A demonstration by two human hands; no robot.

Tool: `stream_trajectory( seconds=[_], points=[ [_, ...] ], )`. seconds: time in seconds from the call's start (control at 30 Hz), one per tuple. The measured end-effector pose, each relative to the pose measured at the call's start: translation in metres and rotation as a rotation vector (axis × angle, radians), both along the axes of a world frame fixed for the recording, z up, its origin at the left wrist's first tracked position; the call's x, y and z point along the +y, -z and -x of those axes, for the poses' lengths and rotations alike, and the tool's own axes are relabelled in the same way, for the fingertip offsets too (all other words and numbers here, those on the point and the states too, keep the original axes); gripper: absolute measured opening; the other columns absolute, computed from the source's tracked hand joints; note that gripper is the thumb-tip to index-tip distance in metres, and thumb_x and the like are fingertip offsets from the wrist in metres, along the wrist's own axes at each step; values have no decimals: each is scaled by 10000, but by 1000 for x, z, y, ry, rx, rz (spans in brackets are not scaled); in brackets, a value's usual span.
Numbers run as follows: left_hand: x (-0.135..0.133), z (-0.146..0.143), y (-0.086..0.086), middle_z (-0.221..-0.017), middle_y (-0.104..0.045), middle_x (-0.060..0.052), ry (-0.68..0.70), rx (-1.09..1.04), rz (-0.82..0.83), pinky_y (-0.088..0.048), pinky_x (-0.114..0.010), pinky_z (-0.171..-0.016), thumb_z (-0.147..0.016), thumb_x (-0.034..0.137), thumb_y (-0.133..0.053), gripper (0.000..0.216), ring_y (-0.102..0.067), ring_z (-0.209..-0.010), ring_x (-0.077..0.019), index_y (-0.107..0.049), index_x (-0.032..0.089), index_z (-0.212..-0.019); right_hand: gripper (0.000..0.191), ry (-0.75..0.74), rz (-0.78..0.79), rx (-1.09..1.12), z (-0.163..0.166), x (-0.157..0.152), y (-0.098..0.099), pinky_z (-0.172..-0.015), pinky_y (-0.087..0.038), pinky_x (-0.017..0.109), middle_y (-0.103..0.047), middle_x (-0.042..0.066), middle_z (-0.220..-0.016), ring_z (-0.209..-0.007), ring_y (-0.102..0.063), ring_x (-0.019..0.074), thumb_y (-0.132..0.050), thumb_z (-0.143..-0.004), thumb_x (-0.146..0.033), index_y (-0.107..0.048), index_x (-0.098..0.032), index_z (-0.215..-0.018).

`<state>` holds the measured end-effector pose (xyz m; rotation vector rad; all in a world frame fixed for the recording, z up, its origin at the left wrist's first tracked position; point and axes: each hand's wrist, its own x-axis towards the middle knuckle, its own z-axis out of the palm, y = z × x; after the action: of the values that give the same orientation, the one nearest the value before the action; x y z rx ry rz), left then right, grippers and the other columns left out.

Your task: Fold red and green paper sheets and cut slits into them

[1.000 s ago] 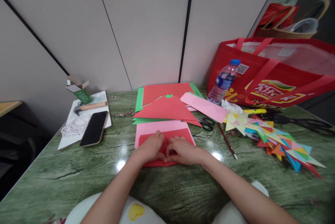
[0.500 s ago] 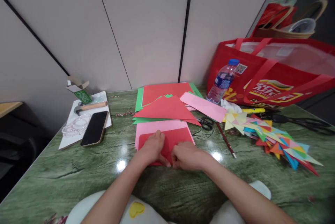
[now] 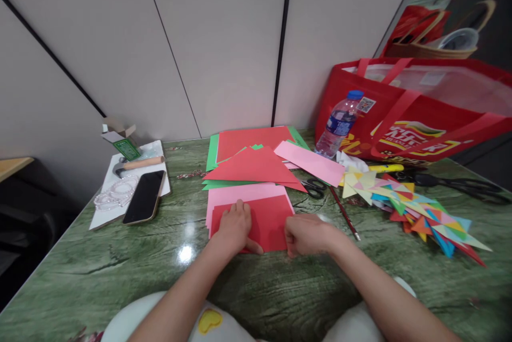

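Note:
A folded red paper sheet [image 3: 269, 219] lies on the green table over a pink sheet [image 3: 240, 193]. My left hand [image 3: 237, 227] rests flat on the red sheet's left half, fingers stretched out and thumb along its near edge. At the sheet's near right corner, my right hand [image 3: 307, 234] is curled with its fingertips pressed on the paper's edge. Behind lie more red, green and pink sheets [image 3: 253, 163].
Black scissors [image 3: 316, 187] and a thin red pencil [image 3: 346, 215] lie right of the sheets. A pile of coloured folded paper pieces [image 3: 416, 208], a water bottle [image 3: 339, 124] and a red bag [image 3: 420, 112] stand at right. A phone [image 3: 144, 196], hammer [image 3: 136, 162] and bead bracelets [image 3: 112, 192] sit at left.
My right hand has slid right along the red sheet's near edge, from the middle to the right corner. The left hand stayed on the sheet's left half and the sheet now lies flatter.

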<state>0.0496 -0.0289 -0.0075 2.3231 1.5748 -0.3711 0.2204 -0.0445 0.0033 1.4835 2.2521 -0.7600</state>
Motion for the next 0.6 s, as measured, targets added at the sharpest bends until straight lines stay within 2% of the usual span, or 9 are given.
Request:
stream_trajectory(
  seconds=[0.2, 0.33, 0.43, 0.6],
  points=[
    [0, 13, -3, -1163, -418, -247, -24, 136, 21, -380, -418, -858, -346, 359, -818, 846, -425, -1082, -358, -424, 77, -1040, 145, 70, 35, 10, -5, 1, 1, -520, -373, 241, -715, 64, -748, -752, -645, 242, -631, -570, -203, -711, -197, -691],
    [0, 24, -7, -1184, -403, -267, -39, 217, 65, -345, -422, -900, -322, 264, -828, 894, -374, -1139, -375, -409, 57, -1084, 139, 107, 122, 66, -11, 2, 6, -509, -400, 192, -709, 36, -668, -674, -655, 178, -587, -601, -195, -709, -196, -668],
    [2, 33, -6, -1183, -405, -243, -56, 185, 81, -365, -392, -882, -274, 161, -824, 910, -395, -1125, -367, -409, 78, -1079, 174, 147, 221, 119, -15, 2, 8, -515, -422, 164, -703, 23, -620, -594, -657, 134, -534, -634, -188, -703, -180, -674],
    [2, 41, -6, -1208, -397, -160, -63, 187, 97, -353, -357, -896, -294, 31, -775, 880, -369, -1176, -336, -392, 162, -1075, 167, 218, 313, 173, -20, 3, 12, -528, -446, 175, -707, 53, -630, -618, -669, 154, -522, -619, -162, -684, -138, -655]
  ],
)
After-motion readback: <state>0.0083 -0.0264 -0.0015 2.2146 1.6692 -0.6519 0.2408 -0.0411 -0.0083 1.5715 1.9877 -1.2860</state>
